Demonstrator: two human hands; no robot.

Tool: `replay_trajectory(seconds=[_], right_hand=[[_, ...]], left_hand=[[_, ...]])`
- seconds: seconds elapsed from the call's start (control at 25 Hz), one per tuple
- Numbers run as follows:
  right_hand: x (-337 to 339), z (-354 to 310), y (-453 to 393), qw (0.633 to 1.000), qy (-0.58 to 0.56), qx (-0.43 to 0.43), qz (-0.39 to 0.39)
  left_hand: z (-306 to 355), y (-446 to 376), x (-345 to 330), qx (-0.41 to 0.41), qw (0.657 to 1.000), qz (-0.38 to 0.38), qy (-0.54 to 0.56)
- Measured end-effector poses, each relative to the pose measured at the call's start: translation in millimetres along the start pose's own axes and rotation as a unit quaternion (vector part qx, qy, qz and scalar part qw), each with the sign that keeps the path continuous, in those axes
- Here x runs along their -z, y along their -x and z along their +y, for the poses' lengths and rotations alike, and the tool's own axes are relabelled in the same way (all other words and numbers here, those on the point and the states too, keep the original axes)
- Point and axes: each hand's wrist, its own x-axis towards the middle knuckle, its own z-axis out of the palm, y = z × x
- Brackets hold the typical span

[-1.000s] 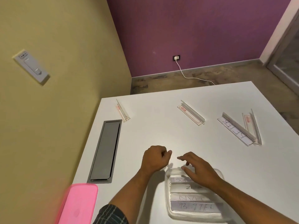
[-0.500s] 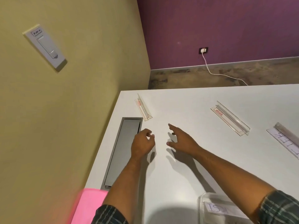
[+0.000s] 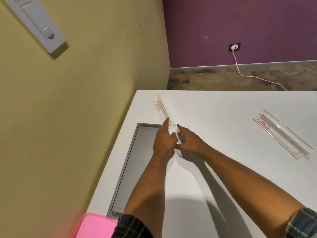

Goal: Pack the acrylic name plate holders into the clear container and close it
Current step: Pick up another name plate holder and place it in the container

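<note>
On the olive-yellow wall (image 3: 85, 83) at the far left, a grey rectangular wall panel (image 3: 39, 26) is hanging tilted in the view. Below it, at the bottom edge, a corner of a pink plastic lid (image 3: 96, 226) is lying on the white table (image 3: 223, 169), just beside a long grey metal cable hatch (image 3: 135, 160) that is sitting flush in the tabletop.

Moving rightward, the left hand (image 3: 163, 141) is reaching forward over the far end of the hatch, its index finger stretched out straight and its tip touching, or all but touching, the near end of a clear acrylic name plate holder with a red label (image 3: 162, 109); it is gripping nothing. That holder is lying near the far left corner of the table, running away from the person. Just beside it, the right hand (image 3: 189, 141) is stretching out with its fingers extended and loose, holding nothing, its fingertips just short of the same holder's near end. Both forearms are emerging from dark checked sleeves (image 3: 132, 227).

Further right, well apart from the hands, a second clear acrylic holder with a red label (image 3: 281, 133) is lying diagonally on the table. Beyond the table, a white cable (image 3: 253, 77) is trailing from a socket (image 3: 234, 47) on the purple wall (image 3: 240, 23) across the floor.
</note>
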Motion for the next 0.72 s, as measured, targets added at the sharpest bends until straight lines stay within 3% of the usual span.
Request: replay_trajectory(seconds=[0.32, 0.48, 0.72], right_hand=[[-7.9, 10.0, -45.8, 1.0, -0.013, 0.004, -0.012], [-9.9, 12.7, -48.4, 0.999, 0.022, 0.028, -0.016], [-8.9, 7.2, -31.9, 0.999, -0.036, 0.022, 0.007]], left_hand=[[-9.0, -36.0, -15.6, 0.024, 0.996, -0.026, 0.082], [-8.0, -40.0, -18.8, 0.025, 0.995, 0.014, 0.093], [1.1, -29.7, -20.3, 0.044, 0.985, 0.099, 0.135]])
